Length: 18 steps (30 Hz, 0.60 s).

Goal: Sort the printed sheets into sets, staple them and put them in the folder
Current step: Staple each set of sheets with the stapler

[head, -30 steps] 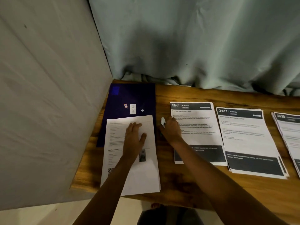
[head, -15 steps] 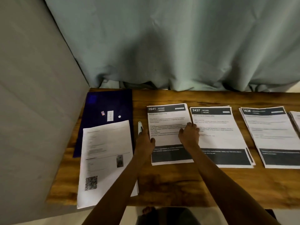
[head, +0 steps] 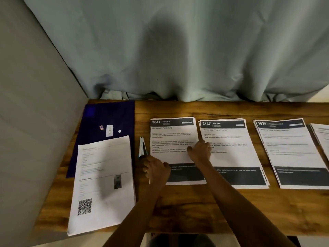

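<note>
A stack of printed sheets headed 2641 [head: 173, 134] lies on the wooden table [head: 195, 207]. My left hand [head: 156, 169] holds its left edge, thumb on top of the paper. My right hand [head: 200, 150] grips its right edge with curled fingers, next to the stack headed 2437 [head: 231, 154]. A small stapler [head: 142, 147] lies just left of the 2641 stack, beyond my left hand. The dark blue folder [head: 110, 118] lies flat at the far left. A white set with a QR code [head: 105, 184] partly overlaps the folder's near end.
Further right lie the stack headed 3638 [head: 290, 152] and another stack [head: 322, 136] cut off by the frame. A grey wall [head: 35, 122] bounds the table's left side, and a pale curtain [head: 178, 50] hangs along the back edge.
My left hand left the QR-code set and moved right to the 2641 stack's left edge. My right hand moved from beside the stapler to that stack's right edge. The view panned right.
</note>
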### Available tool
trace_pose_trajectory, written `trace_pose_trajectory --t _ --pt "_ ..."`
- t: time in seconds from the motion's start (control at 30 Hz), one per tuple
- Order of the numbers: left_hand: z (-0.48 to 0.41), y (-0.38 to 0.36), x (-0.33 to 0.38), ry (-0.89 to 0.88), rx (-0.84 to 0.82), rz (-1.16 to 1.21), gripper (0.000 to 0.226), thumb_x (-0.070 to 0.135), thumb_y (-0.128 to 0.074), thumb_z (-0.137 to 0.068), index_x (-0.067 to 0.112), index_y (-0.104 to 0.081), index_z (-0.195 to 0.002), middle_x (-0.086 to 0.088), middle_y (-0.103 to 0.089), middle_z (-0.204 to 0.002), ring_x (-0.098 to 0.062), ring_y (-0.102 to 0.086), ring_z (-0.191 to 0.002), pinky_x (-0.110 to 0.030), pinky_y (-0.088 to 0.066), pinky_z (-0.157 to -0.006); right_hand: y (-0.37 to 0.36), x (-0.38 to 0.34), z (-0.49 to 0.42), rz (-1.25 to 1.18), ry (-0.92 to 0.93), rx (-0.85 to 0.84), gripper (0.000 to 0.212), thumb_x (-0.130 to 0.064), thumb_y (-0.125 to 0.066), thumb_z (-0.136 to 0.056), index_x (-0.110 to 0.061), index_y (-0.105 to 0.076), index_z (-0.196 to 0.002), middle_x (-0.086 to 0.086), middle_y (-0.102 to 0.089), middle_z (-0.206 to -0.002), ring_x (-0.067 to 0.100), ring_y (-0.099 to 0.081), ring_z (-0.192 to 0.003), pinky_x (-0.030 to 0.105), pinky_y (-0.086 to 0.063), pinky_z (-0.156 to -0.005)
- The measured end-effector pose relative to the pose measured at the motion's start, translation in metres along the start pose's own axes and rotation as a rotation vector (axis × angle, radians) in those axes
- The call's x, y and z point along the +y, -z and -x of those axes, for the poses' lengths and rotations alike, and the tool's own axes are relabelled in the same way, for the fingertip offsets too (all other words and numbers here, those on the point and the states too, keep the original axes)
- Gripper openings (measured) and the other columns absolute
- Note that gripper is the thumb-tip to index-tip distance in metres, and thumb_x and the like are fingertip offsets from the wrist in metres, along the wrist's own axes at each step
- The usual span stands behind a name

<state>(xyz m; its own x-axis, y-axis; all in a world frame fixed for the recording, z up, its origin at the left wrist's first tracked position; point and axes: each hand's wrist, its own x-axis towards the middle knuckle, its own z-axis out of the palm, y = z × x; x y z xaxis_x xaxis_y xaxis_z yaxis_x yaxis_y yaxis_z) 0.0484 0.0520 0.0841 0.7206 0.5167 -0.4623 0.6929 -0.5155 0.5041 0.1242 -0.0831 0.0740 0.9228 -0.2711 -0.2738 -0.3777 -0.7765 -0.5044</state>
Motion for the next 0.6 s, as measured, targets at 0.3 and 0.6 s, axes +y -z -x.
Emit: trace_pose_trajectory --t 0.3,0.6 --pt "-0.012 0.008 -0.002 0.153 -0.053 0.167 0.063 0.018 -0.058 -0.092 0.003 -0.021 -0.142 -0.021 -0.035 -0.143 -0.038 -0.038 -0.131 -0.049 -0.037 -0.108 -0.001 0.001 -0.015 -0.157 -0.106 -0.064 0.038 -0.025 -0.067 -0.083 -0.006 -0.052 -0.113 0.014 -0.061 -0.112 0.032 -0.060 -0.102 0.047 -0.053 -0.088" --pt "-0.006 0.014 0.004 0.079 -0.148 0.201 0.045 0.007 -0.048 -0.098 -0.003 -0.025 -0.135 -0.008 -0.045 -0.132 -0.027 -0.051 -0.114 -0.034 -0.045 -0.100 0.007 0.003 -0.002 -0.283 0.028 -0.020 0.009 -0.020 -0.056 -0.093 -0.011 -0.058 -0.094 0.011 -0.066 -0.103 0.029 -0.065 -0.094 0.043 -0.056 -0.084"
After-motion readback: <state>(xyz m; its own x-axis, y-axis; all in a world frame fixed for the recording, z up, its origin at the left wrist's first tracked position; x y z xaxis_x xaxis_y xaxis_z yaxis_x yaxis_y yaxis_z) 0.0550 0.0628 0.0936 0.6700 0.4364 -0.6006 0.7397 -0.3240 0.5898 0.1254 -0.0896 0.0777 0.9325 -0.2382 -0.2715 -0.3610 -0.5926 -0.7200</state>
